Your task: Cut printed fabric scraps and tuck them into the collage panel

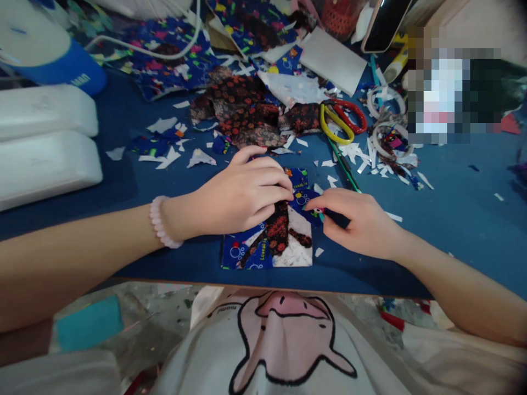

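Note:
In front of me on the table lies a small card (300, 253) covered with a patchwork of blue printed fabric, dark red-flowered fabric and a white area. My left hand (247, 191) rests over its upper left part with the fingers stretched out and pressing down, so part of the card is hidden. A blue printed fabric scrap (312, 204) sticks out at the card's right edge. My right hand (362, 224) pinches that scrap between thumb and index finger; whether it is stuck down at its left side I cannot tell.
Scissors (337, 129) with yellow and red handles and a green pen (345, 167) lie beyond the card. Dark flowered fabric (247, 109), blue fabric (168, 71), tape rolls (391, 140) and paper bits are scattered around. White boxes (45, 159) stand left; a phone (387, 24) stands back right.

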{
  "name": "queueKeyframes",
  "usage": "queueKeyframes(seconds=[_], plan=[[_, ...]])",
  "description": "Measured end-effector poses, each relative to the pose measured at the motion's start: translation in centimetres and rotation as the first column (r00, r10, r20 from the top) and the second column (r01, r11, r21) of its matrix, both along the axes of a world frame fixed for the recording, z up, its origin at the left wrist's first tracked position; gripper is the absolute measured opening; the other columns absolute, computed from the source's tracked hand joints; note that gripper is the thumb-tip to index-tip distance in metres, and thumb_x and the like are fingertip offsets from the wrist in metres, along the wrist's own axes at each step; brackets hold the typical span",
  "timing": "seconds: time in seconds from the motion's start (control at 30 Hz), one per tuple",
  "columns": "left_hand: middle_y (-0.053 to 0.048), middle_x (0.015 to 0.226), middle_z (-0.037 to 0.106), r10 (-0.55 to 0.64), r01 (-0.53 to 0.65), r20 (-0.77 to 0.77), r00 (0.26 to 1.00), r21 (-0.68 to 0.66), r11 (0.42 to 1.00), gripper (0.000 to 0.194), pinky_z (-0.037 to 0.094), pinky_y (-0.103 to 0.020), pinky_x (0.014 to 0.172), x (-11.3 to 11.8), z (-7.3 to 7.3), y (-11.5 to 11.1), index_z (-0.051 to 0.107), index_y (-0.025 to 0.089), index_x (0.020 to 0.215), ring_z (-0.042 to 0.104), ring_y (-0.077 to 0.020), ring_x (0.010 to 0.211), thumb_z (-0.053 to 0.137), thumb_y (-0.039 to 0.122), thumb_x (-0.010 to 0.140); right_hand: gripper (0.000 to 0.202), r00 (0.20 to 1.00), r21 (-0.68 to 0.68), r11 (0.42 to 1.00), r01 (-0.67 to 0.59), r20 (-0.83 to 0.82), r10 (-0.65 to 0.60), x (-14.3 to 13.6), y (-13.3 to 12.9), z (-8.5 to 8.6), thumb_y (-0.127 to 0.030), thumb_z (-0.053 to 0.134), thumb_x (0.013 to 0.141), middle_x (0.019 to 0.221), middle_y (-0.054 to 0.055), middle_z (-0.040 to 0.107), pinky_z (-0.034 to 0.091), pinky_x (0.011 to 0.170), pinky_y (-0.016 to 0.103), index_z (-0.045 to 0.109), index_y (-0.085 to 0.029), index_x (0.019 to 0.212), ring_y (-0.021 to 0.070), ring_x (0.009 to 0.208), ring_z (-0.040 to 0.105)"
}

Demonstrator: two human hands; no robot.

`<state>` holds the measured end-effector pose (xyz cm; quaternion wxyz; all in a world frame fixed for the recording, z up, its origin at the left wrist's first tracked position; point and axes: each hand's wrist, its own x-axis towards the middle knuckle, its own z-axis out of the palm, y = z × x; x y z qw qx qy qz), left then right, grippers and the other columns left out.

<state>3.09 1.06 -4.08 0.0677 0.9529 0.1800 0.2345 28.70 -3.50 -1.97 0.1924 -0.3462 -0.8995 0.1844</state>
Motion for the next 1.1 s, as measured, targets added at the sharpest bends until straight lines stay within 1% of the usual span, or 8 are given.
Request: queueKeyframes(seconds=[0.2,0.27,0.43,0.53,0.73,0.87,1.0,1.1], plan=[[-0.004,0.109,0.072,-0.009,0.009,0.008,1.0,0.033,0.999,0.025,0.036,-0.052,0.112,-0.2,0.0,0.1,0.071,0.022,0.098,0.063,-0.0228,0.108,0.048,0.013,0.097,0.018,0.999,0.063,0.998,0.013,0.041,-0.015,-0.1,0.2,-0.3,-0.014,0.053,0.092,0.086,0.005,0.071,0.053,0.069,0.028,0.068,-0.017,0.101,0.0175,0.079,0.067],[-0.003,0.111,0.073,-0.03,0.028,0.022,0.999,0.069,0.997,0.023,0.036,-0.05,0.113,-0.3,-0.1,0.3,0.07,0.023,0.099,0.062,-0.022,0.109,0.048,0.013,0.097,0.018,0.998,0.086,0.996,0.015,0.056,-0.02,-0.1,0.2,-0.4,-0.015,0.053,0.093,0.086,0.006,0.07,0.053,0.068,0.029,0.069,-0.016,0.101,0.0181,0.079,0.067],[-0.001,0.11,0.076,-0.141,0.148,-0.054,0.989,0.165,0.975,0.02,0.037,-0.039,0.114,-0.7,0.5,1.0,0.07,0.021,0.101,0.066,-0.0187,0.108,0.05,0.016,0.099,0.016,0.998,0.097,0.995,0.027,0.048,-0.031,-0.1,0.0,-0.5,-0.015,0.054,0.093,0.086,0.007,0.07,0.054,0.07,0.03,0.069,-0.016,0.1,0.0185,0.079,0.067],[-0.002,0.111,0.076,-0.158,0.164,-0.057,0.986,0.138,0.977,0.022,0.041,-0.035,0.11,-1.1,0.9,1.6,0.071,0.022,0.099,0.068,-0.018,0.106,0.049,0.019,0.099,0.016,0.999,0.085,0.996,0.042,0.007,-0.043,0.0,0.1,-0.4,-0.012,0.053,0.094,0.088,0.005,0.072,0.056,0.073,0.029,0.068,-0.019,0.097,0.017,0.082,0.068],[-0.003,0.116,0.075,-0.13,0.132,-0.147,0.98,0.001,0.991,0.029,0.046,-0.037,0.107,-1.7,0.6,2.7,0.073,0.026,0.108,0.067,-0.0183,0.109,0.046,0.025,0.099,0.02,0.998,0.088,0.994,0.063,-0.037,-0.059,0.2,0.4,0.0,-0.012,0.052,0.095,0.09,0.003,0.075,0.058,0.076,0.029,0.069,-0.023,0.096,0.0163,0.084,0.071],[-0.005,0.118,0.075,-0.136,0.139,-0.166,0.977,0.008,0.99,0.031,0.047,-0.039,0.105,-1.5,0.5,2.6,0.073,0.027,0.109,0.067,-0.0202,0.109,0.044,0.026,0.1,0.021,0.995,0.073,0.993,0.093,-0.048,-0.09,0.4,0.5,0.4,-0.013,0.053,0.093,0.089,0.002,0.075,0.059,0.075,0.031,0.07,-0.025,0.095,0.0175,0.083,0.071],[-0.005,0.118,0.075,-0.121,0.119,-0.126,0.985,-0.023,0.993,0.031,0.047,-0.039,0.105,-1.4,0.5,2.5,0.074,0.028,0.108,0.067,-0.0204,0.109,0.044,0.026,0.1,0.02,0.986,0.048,0.986,0.158,-0.055,-0.155,0.6,0.7,1.0,-0.016,0.054,0.09,0.087,0.002,0.074,0.058,0.071,0.033,0.07,-0.027,0.092,0.0178,0.076,0.07],[-0.005,0.118,0.075,-0.129,0.124,-0.09,0.988,-0.063,0.99,0.03,0.047,-0.038,0.104,-1.4,0.5,2.5,0.074,0.029,0.107,0.067,-0.0208,0.111,0.046,0.027,0.099,0.018,0.974,0.043,0.978,0.202,-0.109,-0.196,0.7,0.9,1.2,-0.015,0.055,0.088,0.086,0.002,0.074,0.056,0.068,0.033,0.069,-0.025,0.09,0.0174,0.074,0.069]])
